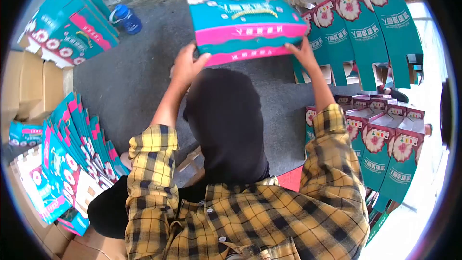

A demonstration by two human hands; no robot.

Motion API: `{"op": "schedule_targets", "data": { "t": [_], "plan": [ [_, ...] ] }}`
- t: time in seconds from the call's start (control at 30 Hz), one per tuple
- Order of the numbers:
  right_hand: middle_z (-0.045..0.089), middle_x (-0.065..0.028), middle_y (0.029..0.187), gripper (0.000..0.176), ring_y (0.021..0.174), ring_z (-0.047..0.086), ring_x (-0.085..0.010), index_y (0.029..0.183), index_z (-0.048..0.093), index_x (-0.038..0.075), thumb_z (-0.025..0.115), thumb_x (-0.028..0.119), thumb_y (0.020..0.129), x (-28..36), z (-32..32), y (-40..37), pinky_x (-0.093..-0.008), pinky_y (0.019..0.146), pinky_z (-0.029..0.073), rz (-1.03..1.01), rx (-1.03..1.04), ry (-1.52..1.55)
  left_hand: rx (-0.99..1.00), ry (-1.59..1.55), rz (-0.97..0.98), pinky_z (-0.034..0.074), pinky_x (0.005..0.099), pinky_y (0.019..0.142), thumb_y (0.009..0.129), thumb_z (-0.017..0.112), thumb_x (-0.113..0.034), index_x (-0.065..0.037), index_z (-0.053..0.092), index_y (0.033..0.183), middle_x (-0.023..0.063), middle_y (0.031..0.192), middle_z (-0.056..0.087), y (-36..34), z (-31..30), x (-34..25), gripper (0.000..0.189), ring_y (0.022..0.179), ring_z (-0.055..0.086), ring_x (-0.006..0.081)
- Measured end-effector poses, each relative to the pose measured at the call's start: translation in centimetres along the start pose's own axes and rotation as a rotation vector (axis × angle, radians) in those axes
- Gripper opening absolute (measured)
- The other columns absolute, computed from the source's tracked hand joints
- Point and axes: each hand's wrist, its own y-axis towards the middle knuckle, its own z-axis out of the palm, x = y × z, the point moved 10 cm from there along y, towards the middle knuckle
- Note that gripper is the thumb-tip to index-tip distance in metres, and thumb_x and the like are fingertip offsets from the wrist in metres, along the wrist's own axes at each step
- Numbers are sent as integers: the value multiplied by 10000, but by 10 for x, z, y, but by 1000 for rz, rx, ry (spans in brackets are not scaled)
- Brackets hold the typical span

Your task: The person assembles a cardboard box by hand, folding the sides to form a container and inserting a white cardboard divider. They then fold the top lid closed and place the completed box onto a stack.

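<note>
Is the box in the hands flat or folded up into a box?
Folded up. The box shows a top face and a front side, held between left hand and right hand.

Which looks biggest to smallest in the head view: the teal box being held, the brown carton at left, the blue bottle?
1. teal box, held off the floor, so nearness may flatter it
2. brown carton, partly out of frame, rank unsure
3. blue bottle
</note>
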Motion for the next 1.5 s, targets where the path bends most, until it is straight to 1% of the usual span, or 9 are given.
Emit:
{"op": "schedule_targets", "data": {
  "t": [0.13, 0.23, 0.4, 0.5, 0.63, 0.77, 1.1, 1.4, 1.5],
  "plan": [
    [513, -138, 1206, 695, 1143, 464, -247, 1290, 361, -18, 676, 274, 744, -176, 15, -77, -336, 943, 370, 506, 113, 48, 504, -468, -618, 438, 329, 855, 841, 531, -568, 56, 517, 1188, 158, 1090, 598, -17, 102, 61, 715, 996, 570, 230],
    [495, -6, 838, 497, 784, 468, -112, 1204, 483, 116, 615, 178, 729, -196, 20, -125, -276, 672, 379, 718, -109, 542, 611, -221, -657, 380, 343, 956, 839, 402, -673, 80, 458, 1248, 200, 1222, 520, -32, 111, 52, 858, 1127, 501, 251],
    [552, -48, 871, 353, 819, 530, -174, 1043, 588, 41, 582, 188, 722, -287, 26, -154, -330, 704, 419, 965, -396, 508, 769, -222, -650, 298, 358, 1038, 882, 362, -624, 62, 365, 1328, 216, 1409, 320, -38, 120, 32, 819, 1263, 364, 290],
    [545, -293, 1079, 439, 1060, 495, -415, 1050, 532, -109, 592, 218, 763, -220, 8, -169, -450, 941, 375, 607, -768, -164, 593, -372, -457, 310, 360, 1031, 903, 391, -560, 22, 378, 1338, 203, 1398, 345, -24, 111, 51, 727, 1243, 391, 283],
    [315, -271, 1359, 859, 1256, 312, -425, 1334, 348, 17, 717, 454, 693, -6, 107, -140, -555, 1003, 265, -1, -189, -471, 245, -488, -591, 365, 342, 981, 914, 432, -476, -12, 427, 1308, 167, 1320, 448, -45, 67, 100, 609, 1190, 450, 258],
    [218, -245, 1422, 966, 1312, 212, -416, 1367, 318, 57, 722, 538, 634, 37, 174, -128, -594, 1014, 214, 4, 60, -510, 7, 307, 143, 411, 348, 926, 904, 503, -272, -31, 497, 1219, 154, 1164, 559, -68, 9, 10, 396, 1083, 537, 279],
    [196, -179, 1458, 806, 1335, 184, -394, 1402, 284, 156, 654, 414, 735, 10, 195, -105, -598, 1031, 199, 57, 199, -703, -385, -323, -625, 396, 353, 933, 974, 365, -351, -15, 496, 1229, 86, 1227, 522, -220, -82, 49, 443, 1110, 513, 218],
    [214, -159, 1458, 831, 1319, 225, -381, 1399, 271, 163, 680, 405, 718, -18, 196, -79, -582, 1019, 246, -4, 215, -772, -399, -172, -371, 404, 344, 932, 958, 391, -224, 12, 485, 1233, 155, 1265, 497, -294, -142, -36, 374, 1112, 520, 246],
    [265, -161, 1437, 798, 1288, 298, -388, 1393, 277, 152, 657, 422, 745, -26, 201, -64, -561, 1004, 291, 138, 408, -885, -467, 454, -78, 384, 358, 944, 851, 446, -64, 42, 487, 1212, 183, 1237, 505, -328, -199, -116, 379, 1083, 515, 269]
  ]
}}
